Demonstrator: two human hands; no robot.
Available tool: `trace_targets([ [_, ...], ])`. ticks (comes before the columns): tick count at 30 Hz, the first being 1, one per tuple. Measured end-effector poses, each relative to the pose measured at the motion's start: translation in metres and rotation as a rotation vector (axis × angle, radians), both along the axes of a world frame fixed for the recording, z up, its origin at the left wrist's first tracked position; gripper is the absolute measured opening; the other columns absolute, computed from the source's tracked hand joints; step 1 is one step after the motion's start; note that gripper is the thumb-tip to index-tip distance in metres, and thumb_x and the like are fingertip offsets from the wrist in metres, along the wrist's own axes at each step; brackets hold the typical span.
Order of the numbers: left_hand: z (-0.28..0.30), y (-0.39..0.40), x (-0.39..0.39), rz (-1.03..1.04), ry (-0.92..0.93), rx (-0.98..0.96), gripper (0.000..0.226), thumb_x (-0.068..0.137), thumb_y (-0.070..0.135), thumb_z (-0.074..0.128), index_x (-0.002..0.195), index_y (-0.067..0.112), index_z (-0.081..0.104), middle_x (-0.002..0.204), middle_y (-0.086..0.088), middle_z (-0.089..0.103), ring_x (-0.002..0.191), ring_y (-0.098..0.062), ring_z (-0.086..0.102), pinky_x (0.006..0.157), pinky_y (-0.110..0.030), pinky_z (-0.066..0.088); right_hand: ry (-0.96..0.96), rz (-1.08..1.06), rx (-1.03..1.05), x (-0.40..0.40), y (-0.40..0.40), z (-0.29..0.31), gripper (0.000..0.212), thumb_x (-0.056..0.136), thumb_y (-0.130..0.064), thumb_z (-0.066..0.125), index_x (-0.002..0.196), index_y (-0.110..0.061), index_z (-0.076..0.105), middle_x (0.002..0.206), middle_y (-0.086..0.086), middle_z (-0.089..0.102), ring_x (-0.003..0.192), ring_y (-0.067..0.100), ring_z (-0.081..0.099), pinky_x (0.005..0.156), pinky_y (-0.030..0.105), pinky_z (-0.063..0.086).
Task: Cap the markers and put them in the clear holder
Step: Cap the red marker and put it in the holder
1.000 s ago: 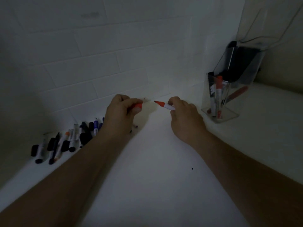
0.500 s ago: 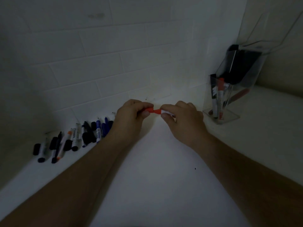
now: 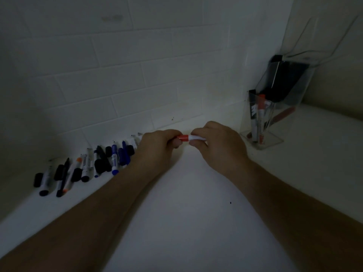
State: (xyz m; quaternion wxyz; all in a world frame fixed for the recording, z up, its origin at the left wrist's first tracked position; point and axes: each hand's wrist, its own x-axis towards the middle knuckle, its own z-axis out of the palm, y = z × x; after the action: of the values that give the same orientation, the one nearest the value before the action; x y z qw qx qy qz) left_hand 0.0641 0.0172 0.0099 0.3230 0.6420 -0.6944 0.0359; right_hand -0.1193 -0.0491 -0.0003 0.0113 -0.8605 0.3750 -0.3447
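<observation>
My left hand (image 3: 157, 148) pinches a red cap (image 3: 183, 138), which sits on the end of a white-barrelled red marker (image 3: 196, 137). My right hand (image 3: 218, 144) grips that marker's barrel. Both hands meet above the white counter near the tiled wall. The clear holder (image 3: 261, 122) stands to the right of my right hand, with a red marker (image 3: 260, 112) and a black one upright inside. A row of loose markers and caps (image 3: 86, 165), black, blue and orange, lies along the wall to the left.
A taller clear stand (image 3: 290, 79) with a dark object in it rises behind the holder in the corner. A red pen (image 3: 282, 115) lies behind the holder. The white counter (image 3: 186, 213) stretches toward me between my forearms.
The hands came together: the cap and the marker tip, apart a second ago, are now joined, with the red tip hidden inside the cap.
</observation>
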Motion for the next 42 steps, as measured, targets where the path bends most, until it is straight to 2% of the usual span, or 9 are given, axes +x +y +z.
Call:
trace_targets([
  [9,-0.004,-0.005,-0.004,-0.038,-0.153,-0.130,0.010,0.091,0.016,0.068,0.092,0.018,0.078,0.073,-0.004,0.068,0.070,-0.022,0.059,0.063,-0.028,0.032,-0.039,0.039,0.016,-0.004,-0.001,-0.007,0.024,0.095,-0.052,0.051,0.094,-0.036,0.069,0.076,-0.009,0.053,0.069,0.012,0.054,0.060,0.034,0.046],
  [15,-0.009,-0.003,-0.004,-0.092,-0.049,-0.138,0.015,0.088,0.027,0.067,0.094,0.018,0.078,0.077,-0.003,0.070,0.073,-0.019,0.060,0.068,-0.036,0.049,0.004,0.081,0.052,-0.004,0.000,-0.003,0.017,0.096,-0.047,0.055,0.104,-0.039,0.067,0.081,-0.010,0.057,0.077,0.013,0.055,0.074,0.040,0.051],
  [18,-0.004,-0.003,-0.009,-0.119,-0.034,-0.177,0.014,0.086,0.021,0.075,0.098,0.018,0.078,0.082,0.000,0.073,0.075,-0.012,0.058,0.070,-0.028,0.045,0.116,-0.094,-0.081,-0.005,0.004,-0.002,0.027,0.096,-0.048,0.057,0.122,-0.044,0.062,0.098,-0.015,0.069,0.104,0.022,0.054,0.104,0.059,0.035],
  [22,-0.005,-0.003,-0.007,-0.101,0.080,-0.254,0.025,0.091,0.025,0.071,0.115,0.021,0.070,0.097,0.007,0.066,0.083,-0.002,0.052,0.077,-0.009,0.039,0.164,-0.144,-0.126,-0.002,0.007,0.003,0.027,0.099,-0.040,0.054,0.123,-0.035,0.063,0.103,-0.011,0.070,0.102,0.024,0.051,0.086,0.045,0.039],
  [24,-0.006,-0.002,-0.007,-0.078,0.157,-0.286,0.034,0.094,0.025,0.066,0.127,0.022,0.061,0.105,0.008,0.058,0.088,-0.001,0.050,0.081,-0.004,0.035,0.072,-0.140,-0.070,-0.005,0.000,0.011,0.029,0.101,-0.038,0.046,0.122,-0.027,0.063,0.107,-0.004,0.063,0.099,0.023,0.048,0.079,0.036,0.037],
  [27,-0.009,-0.001,-0.008,-0.132,0.129,-0.295,0.038,0.095,0.025,0.064,0.131,0.024,0.056,0.111,0.006,0.055,0.096,-0.003,0.049,0.087,-0.018,0.039,-0.254,-0.121,-0.030,-0.015,-0.007,0.042,0.026,0.102,-0.030,0.048,0.119,-0.016,0.061,0.107,-0.002,0.049,0.094,0.013,0.047,0.078,0.016,0.033],
  [31,-0.013,-0.001,-0.009,-0.211,0.059,-0.280,0.033,0.094,0.032,0.057,0.125,0.023,0.061,0.115,0.001,0.056,0.107,-0.016,0.052,0.097,-0.027,0.037,-0.395,-0.114,-0.229,-0.048,-0.010,0.095,0.016,0.098,-0.018,0.058,0.110,-0.008,0.061,0.106,0.000,0.053,0.086,0.020,0.061,0.078,0.028,0.051],
  [38,-0.021,0.001,-0.019,-0.359,-0.094,-0.246,0.020,0.088,0.026,0.065,0.106,0.027,0.073,0.105,0.003,0.059,0.097,-0.016,0.052,0.086,-0.030,0.043,-0.100,-0.418,-0.213,-0.099,-0.024,0.122,0.048,0.097,-0.025,0.060,0.141,-0.023,0.040,0.107,0.005,0.068,0.089,0.024,0.064,0.074,0.031,0.046],
  [42,-0.025,0.007,-0.032,-0.491,-0.262,-0.248,0.019,0.089,0.024,0.061,0.104,0.024,0.074,0.109,-0.002,0.062,0.095,-0.017,0.055,0.079,-0.031,0.046,0.133,-0.602,-0.177,-0.101,-0.026,0.101,0.051,0.098,-0.036,0.055,0.144,-0.028,0.034,0.120,0.023,0.059,0.106,0.041,0.058,0.088,0.045,0.046],
])
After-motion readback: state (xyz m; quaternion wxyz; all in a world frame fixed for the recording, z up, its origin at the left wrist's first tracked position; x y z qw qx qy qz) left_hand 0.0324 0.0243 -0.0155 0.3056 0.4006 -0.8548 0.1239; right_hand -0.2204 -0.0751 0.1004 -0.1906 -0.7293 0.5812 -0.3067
